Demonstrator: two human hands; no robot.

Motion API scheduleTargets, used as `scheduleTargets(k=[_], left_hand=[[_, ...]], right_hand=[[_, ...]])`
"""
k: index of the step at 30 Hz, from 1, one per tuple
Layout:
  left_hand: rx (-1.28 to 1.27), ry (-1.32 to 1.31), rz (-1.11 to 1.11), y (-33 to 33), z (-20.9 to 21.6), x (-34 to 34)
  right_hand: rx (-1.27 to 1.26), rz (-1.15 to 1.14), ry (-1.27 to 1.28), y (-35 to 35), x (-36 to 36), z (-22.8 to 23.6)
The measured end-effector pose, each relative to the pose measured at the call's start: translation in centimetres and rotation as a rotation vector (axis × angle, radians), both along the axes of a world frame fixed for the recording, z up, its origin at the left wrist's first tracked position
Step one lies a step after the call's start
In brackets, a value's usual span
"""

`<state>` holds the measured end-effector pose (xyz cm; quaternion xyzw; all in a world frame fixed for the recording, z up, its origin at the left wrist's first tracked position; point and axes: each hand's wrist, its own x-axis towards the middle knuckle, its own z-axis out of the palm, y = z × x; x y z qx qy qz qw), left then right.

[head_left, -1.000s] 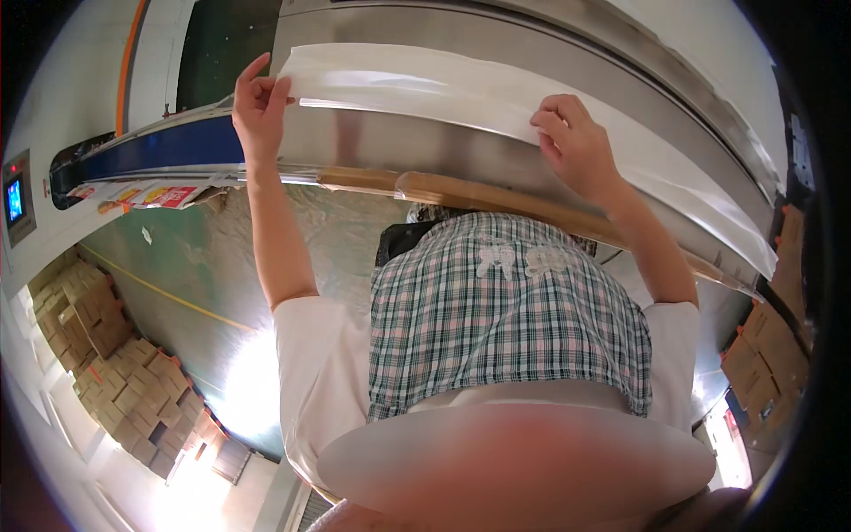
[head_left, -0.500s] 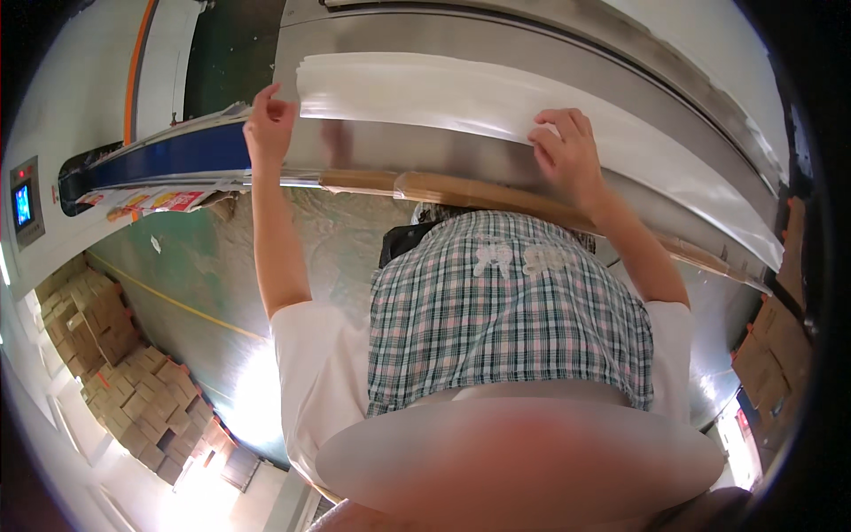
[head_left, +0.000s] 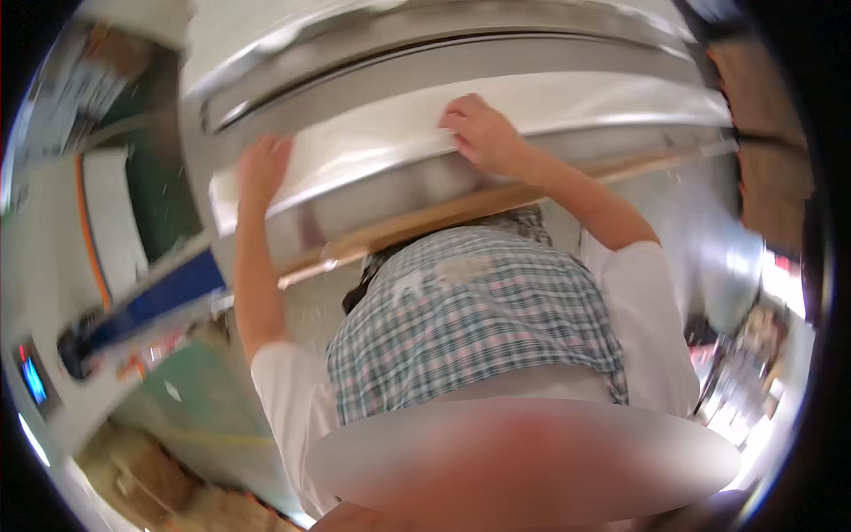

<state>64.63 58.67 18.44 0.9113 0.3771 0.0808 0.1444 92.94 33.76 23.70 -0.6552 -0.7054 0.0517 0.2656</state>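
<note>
A long, glossy white sheet point(head_left: 381, 133) lies across the grey metal bed of a machine in front of me. Over its left part is my left hand point(head_left: 264, 168), with fingers pointing away from me; motion smears them, so I cannot see whether they grip it. Farther right, my right hand point(head_left: 483, 133) is above the middle of the sheet, fingers loosely bent and thumb apart. Nothing shows between them; whether the fingertips touch the sheet is unclear.
A brown strip point(head_left: 425, 213) runs along the machine's front edge, close to my checked apron point(head_left: 479, 310). On the left are a blue panel point(head_left: 168, 293) and a small lit screen point(head_left: 34, 379). Cardboard boxes point(head_left: 142, 470) are stacked at the lower left, with brown cartons point(head_left: 771, 177) at the right.
My view has swung to the right, so the machine appears tilted. My left hand has gone from beside the sheet's left end to over it. The right hand stays above the sheet.
</note>
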Motion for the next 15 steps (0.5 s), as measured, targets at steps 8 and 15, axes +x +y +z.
scheduleTargets(k=[8, 15], left_hand=[[-0.078, 0.103, 0.201, -1.7, -1.3, -12.2], [0.285, 0.353, 0.517, -2.8, 2.3, -13.2]], right_hand=[[-0.183, -0.192, -0.125, -8.2, 8.7, 0.1], [-0.237, -0.538, -0.289, -12.3, 22.6, -0.4]])
